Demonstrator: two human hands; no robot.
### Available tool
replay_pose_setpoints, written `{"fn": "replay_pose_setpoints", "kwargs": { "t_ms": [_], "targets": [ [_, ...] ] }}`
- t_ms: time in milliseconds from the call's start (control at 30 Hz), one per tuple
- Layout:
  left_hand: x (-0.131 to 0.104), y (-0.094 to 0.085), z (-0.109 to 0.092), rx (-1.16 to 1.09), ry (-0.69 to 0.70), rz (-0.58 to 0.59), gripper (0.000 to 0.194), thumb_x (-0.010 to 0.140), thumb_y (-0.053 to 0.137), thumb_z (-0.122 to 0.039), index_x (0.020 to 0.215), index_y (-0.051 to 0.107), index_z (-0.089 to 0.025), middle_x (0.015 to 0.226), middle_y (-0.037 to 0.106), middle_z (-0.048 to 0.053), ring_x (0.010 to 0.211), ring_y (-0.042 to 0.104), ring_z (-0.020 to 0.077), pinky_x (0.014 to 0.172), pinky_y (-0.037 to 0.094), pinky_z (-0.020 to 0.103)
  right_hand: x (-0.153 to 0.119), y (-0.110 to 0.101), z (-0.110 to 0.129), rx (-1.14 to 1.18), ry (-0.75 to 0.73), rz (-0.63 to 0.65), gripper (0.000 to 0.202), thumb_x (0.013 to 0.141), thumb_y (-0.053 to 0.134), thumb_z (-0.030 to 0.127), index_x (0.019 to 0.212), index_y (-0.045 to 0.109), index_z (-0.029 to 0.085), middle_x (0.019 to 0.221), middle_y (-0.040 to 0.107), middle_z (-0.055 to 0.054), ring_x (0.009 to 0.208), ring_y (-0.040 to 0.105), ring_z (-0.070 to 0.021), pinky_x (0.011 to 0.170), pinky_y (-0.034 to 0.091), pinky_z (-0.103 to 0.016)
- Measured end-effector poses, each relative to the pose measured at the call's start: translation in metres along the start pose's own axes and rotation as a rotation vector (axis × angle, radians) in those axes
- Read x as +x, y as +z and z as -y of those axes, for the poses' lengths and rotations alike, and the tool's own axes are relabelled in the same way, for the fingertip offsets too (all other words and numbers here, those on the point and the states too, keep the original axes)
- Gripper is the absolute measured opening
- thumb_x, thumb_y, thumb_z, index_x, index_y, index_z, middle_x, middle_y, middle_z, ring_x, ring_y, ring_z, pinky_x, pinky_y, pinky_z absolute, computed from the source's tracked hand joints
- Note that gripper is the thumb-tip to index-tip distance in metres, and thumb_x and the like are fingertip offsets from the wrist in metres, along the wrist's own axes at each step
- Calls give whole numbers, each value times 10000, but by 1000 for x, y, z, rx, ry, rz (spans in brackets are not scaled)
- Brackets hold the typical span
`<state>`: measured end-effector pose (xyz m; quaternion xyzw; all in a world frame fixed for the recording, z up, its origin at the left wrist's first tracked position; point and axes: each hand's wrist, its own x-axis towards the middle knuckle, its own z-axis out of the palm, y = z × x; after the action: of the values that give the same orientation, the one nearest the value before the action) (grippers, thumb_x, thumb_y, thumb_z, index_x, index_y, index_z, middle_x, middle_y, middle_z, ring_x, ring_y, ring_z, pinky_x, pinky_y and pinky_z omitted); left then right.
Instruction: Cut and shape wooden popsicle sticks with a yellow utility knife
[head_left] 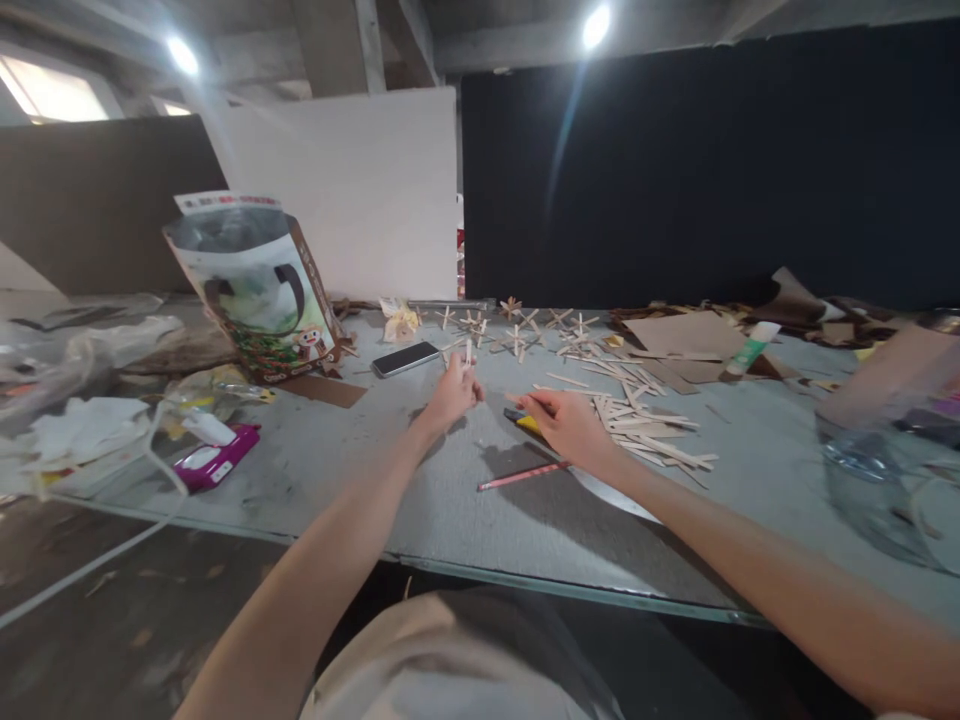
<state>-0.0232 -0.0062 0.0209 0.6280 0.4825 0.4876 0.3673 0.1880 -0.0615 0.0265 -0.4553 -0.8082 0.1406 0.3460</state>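
Observation:
My left hand (452, 392) is closed around a short pale wooden stick (469, 352), which points upward from the fingers. To its right, my right hand (570, 422) has its fingertips pinched together; whatever is between them is too small to make out. Below those fingers lies a yellow and black tool (527, 422), partly covered by the hand. A red pencil (517, 477) rests on the table (450, 510) nearer to me. Beside the right hand spreads a loose pile of flat wooden sticks (652, 440). Several star-shaped stick pieces (517, 338) lie farther back.
A phone (405, 359) lies left of my left hand. Behind it stands a large printed bag (259, 290). A purple device (217, 458) with a white cable is at left. Brown cardboard (682, 340), a glue stick (752, 348) and a clear plastic container (870, 490) are at right.

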Motion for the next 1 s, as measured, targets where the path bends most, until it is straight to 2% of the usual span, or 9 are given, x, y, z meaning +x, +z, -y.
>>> {"fn": "replay_pose_setpoints", "kwargs": {
  "t_ms": [133, 233, 300, 467, 533, 633, 733, 867, 1000],
  "targets": [
    [-2, 9, -9, -239, 81, 42, 306, 1033, 547, -487, 990, 356, -251, 529, 610, -101, 360, 444, 78, 449, 285, 186, 9, -3, -25, -361, 51, 112, 350, 1024, 476, 273, 833, 751, 170, 838, 740, -130, 753, 629, -229, 664, 360, -305],
    [-11, 15, -24, -343, 197, 87, 424, 990, 590, -606, 981, 350, -257, 570, 645, -79, 381, 487, 90, 432, 327, 198, 7, -2, -38, -594, 32, -6, 292, 1017, 547, 302, 1055, 781, 132, 1103, 721, -225, 1007, 640, -320, 808, 428, -352],
    [-18, 18, -34, -377, 244, 101, 489, 947, 620, -675, 975, 379, -250, 580, 644, -72, 389, 501, 90, 426, 346, 201, 4, 2, -39, -624, -20, -68, 338, 1028, 568, 359, 1189, 751, 124, 1214, 682, -239, 1109, 614, -354, 887, 444, -390],
    [-27, 22, -46, -363, 282, 161, 535, 930, 595, -736, 920, 508, -208, 566, 591, -56, 382, 474, 79, 397, 329, 209, 0, 12, -28, -516, -122, 68, 375, 999, 665, 436, 1224, 707, 140, 1114, 698, -171, 1078, 651, -322, 928, 464, -380],
    [-28, 23, -46, -350, 280, 147, 524, 950, 572, -725, 904, 520, -206, 550, 541, -66, 384, 449, 77, 393, 320, 211, 1, 12, -26, -494, -136, 135, 300, 993, 686, 389, 1176, 711, 152, 1103, 700, -157, 1064, 666, -300, 917, 469, -356],
    [-28, 25, -45, -360, 272, 77, 477, 999, 522, -683, 928, 510, -211, 594, 477, -79, 407, 419, 70, 399, 317, 210, 2, 13, -29, -481, -123, 194, 170, 1044, 598, 287, 1065, 708, 158, 1074, 704, -150, 1028, 684, -267, 888, 472, -324],
    [-28, 27, -44, -384, 290, 26, 425, 1029, 499, -641, 972, 488, -220, 642, 413, -91, 431, 367, 61, 411, 296, 202, 4, 15, -35, -492, -61, 180, 196, 1076, 518, 256, 1066, 676, 140, 1094, 701, -180, 1023, 692, -284, 866, 480, -337],
    [-29, 27, -44, -314, 304, 10, 443, 1036, 460, -657, 961, 480, -221, 635, 397, -91, 442, 340, 64, 430, 288, 212, 5, 17, -39, -451, -41, 90, 226, 1088, 427, 204, 1143, 630, 124, 1144, 680, -220, 1005, 700, -295, 857, 486, -357],
    [-30, 27, -42, -263, 329, 16, 517, 1003, 454, -725, 932, 494, -215, 601, 424, -87, 426, 360, 67, 432, 285, 223, 7, 10, -34, -333, -29, 37, 236, 1077, 381, 180, 1054, 615, 156, 967, 711, -163, 855, 692, -265, 751, 441, -330]
  ]
}}
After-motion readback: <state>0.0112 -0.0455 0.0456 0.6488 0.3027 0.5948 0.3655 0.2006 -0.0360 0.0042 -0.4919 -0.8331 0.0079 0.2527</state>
